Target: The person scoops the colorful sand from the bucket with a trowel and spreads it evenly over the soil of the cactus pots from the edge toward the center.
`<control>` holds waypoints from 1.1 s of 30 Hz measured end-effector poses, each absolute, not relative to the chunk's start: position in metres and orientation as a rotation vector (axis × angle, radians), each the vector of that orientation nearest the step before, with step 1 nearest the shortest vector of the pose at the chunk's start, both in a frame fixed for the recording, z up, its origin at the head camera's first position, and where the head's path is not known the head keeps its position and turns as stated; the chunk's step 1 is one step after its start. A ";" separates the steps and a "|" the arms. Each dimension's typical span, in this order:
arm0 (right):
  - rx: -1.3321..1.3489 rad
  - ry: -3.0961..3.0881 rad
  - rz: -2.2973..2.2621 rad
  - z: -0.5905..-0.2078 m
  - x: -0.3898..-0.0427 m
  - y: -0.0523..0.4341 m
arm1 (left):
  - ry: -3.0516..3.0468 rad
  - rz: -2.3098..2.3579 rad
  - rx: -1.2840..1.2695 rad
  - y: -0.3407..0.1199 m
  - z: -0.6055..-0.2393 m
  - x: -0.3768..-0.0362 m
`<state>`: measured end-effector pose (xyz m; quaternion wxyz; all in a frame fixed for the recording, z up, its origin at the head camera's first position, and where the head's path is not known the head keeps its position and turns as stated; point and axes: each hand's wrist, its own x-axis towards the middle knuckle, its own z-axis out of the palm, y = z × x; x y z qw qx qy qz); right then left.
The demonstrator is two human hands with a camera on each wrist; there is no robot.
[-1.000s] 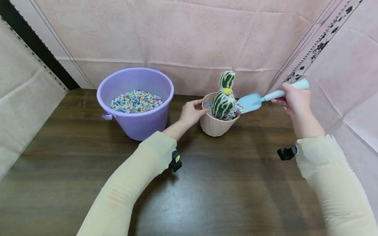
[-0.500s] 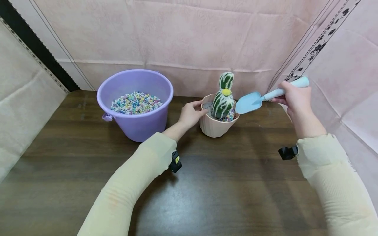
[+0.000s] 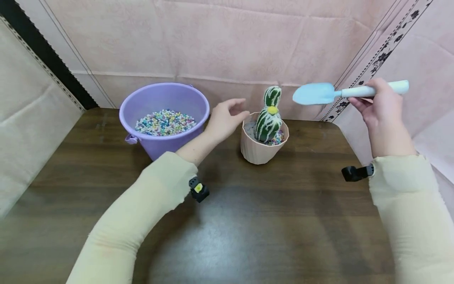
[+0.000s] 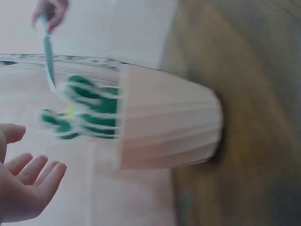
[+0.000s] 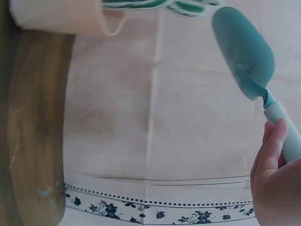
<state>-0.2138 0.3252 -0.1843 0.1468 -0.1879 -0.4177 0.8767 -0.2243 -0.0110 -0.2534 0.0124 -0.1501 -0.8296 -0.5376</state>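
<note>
In the head view, my left hand (image 3: 224,122) is released, fingers loosely bent, between the purple bucket (image 3: 154,146) and the ribbed pot (image 3: 258,153). Both stand near the far edge of the tabletop (image 3: 255,221), the bucket toward its far left corner, the pot right of middle with a cactus (image 3: 266,128) and some colored beads inside. My right hand (image 3: 384,102) grasps the blue trowel (image 3: 315,94) by its handle, raised near the far right corner. From my left wrist, my fingers are clear of the pot, though it's blurry. From my right wrist, the trowel blade is apart from the pot.
</note>
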 end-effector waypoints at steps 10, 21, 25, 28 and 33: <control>-0.686 -1.047 2.667 -0.160 -0.237 0.306 | -2.446 -1.747 -0.354 -0.077 -0.205 -0.223; -0.642 -1.130 2.717 -0.144 -0.261 0.232 | -2.423 -1.704 -0.101 -0.153 -0.204 -0.223; -0.585 -1.201 2.764 -0.143 -0.267 0.210 | -2.451 -1.635 -0.042 -0.172 -0.209 -0.223; -0.548 -1.289 2.792 -0.146 -0.271 0.193 | -2.461 -1.607 0.012 -0.185 -0.213 -0.221; -0.469 -1.440 2.800 -0.154 -0.274 0.161 | -2.481 -1.568 0.170 -0.204 -0.221 -0.218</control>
